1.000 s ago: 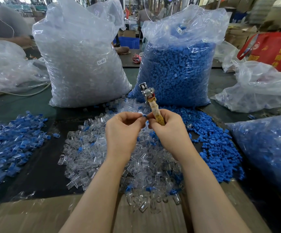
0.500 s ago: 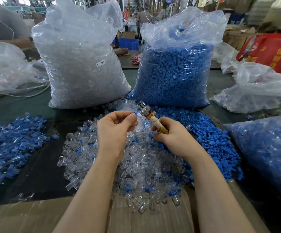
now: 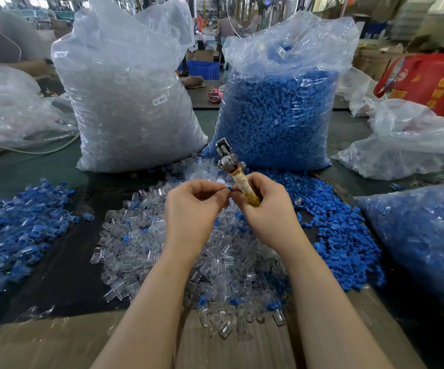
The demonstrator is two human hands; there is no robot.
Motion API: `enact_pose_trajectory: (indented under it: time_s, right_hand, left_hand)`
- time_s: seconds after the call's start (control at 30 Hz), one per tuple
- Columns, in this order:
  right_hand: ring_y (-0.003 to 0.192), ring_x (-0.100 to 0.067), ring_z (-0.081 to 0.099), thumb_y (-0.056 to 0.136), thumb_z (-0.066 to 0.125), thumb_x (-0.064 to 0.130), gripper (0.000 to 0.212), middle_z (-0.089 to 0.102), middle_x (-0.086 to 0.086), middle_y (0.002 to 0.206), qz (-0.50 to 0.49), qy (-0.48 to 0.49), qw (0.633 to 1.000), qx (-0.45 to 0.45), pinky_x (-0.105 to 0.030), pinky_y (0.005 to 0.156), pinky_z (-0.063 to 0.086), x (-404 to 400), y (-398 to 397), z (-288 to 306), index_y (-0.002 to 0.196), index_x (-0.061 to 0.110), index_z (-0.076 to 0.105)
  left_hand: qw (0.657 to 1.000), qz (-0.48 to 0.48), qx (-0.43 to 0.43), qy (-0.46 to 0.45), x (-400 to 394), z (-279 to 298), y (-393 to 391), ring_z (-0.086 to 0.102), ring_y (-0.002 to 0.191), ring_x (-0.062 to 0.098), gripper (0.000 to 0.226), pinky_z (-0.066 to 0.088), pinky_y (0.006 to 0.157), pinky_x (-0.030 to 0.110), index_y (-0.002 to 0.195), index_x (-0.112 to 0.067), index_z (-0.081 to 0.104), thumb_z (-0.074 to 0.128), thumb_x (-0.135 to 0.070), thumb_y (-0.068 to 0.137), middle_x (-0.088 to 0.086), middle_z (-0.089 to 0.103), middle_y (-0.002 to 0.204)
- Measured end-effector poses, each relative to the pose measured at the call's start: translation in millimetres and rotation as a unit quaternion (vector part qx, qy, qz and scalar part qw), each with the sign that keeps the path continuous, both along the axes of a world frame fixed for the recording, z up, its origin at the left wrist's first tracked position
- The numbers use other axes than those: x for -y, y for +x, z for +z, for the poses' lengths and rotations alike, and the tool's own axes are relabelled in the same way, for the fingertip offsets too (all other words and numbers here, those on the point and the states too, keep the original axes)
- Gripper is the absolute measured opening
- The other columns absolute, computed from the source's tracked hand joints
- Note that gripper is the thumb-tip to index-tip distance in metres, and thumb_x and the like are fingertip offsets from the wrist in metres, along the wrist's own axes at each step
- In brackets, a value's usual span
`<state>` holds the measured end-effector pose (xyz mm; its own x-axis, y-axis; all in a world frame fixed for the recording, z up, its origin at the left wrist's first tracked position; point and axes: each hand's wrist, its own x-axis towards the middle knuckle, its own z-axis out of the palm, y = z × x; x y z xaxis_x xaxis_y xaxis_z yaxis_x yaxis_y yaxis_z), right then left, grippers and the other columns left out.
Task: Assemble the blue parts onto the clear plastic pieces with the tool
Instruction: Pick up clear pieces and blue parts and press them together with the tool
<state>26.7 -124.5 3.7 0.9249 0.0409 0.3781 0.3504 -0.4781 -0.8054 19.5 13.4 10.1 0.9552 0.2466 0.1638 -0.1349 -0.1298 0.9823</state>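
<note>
My left hand (image 3: 193, 209) pinches a small blue part (image 3: 229, 188) between thumb and fingertips; whether a clear piece is with it I cannot tell. My right hand (image 3: 266, 209) grips the tool (image 3: 238, 174), a tape-wrapped handle with a metal head pointing up and away. The two hands meet fingertip to fingertip above a heap of clear plastic pieces (image 3: 162, 251). Loose blue parts (image 3: 343, 235) lie in a pile just to the right of that heap.
Two tall bags stand behind: clear pieces (image 3: 133, 102) left, blue parts (image 3: 279, 113) right. Assembled blue-and-clear pieces (image 3: 13, 230) are piled at far left. Another bag of blue parts (image 3: 423, 243) sits at right. Cardboard (image 3: 56, 342) covers the near edge. A person sits far left.
Half a second ago my hands were apart, the right one lower with the tool tilted. Now they have come back together and the tool stands more upright.
</note>
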Motion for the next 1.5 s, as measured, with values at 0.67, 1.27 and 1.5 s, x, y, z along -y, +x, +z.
enact_pose_trajectory:
  time_s: [0.67,1.27,1.5]
  right_hand:
    - [0.064,-0.014,0.048,0.091,0.065,0.024,0.013,0.056,-0.001,0.077,0.087,-0.084,0.981,-0.151,-0.032,0.062,0.04,18,-3,5,0.095,0.016,0.055]
    - [0.051,-0.005,0.043,0.083,0.057,0.01,0.018,0.054,0.007,0.066,0.075,-0.145,0.979,-0.123,-0.017,0.045,0.033,16,-6,7,0.081,0.027,0.051]
    - [0.058,-0.013,0.048,0.081,0.054,0.005,0.024,0.056,0.004,0.068,0.069,-0.146,0.979,-0.121,-0.03,0.053,0.038,14,-6,7,0.076,0.029,0.05]
  left_hand:
    - [0.991,0.005,0.056,-0.122,-14,4,1,0.069,0.064,0.009,0.014,0.055,0.062,0.018,0.082,-0.015,0.07,0.071,-0.001,0.085,-0.004,0.073,0.066]
    - [0.99,-0.024,0.062,-0.122,-17,4,2,0.07,0.065,0.011,0.009,0.058,0.067,0.021,0.086,-0.009,0.07,0.07,0.0,0.084,-0.002,0.073,0.069]
    - [0.991,-0.021,0.054,-0.118,-16,5,2,0.068,0.062,0.007,0.007,0.055,0.063,0.018,0.088,-0.006,0.07,0.069,0.001,0.086,-0.003,0.072,0.067]
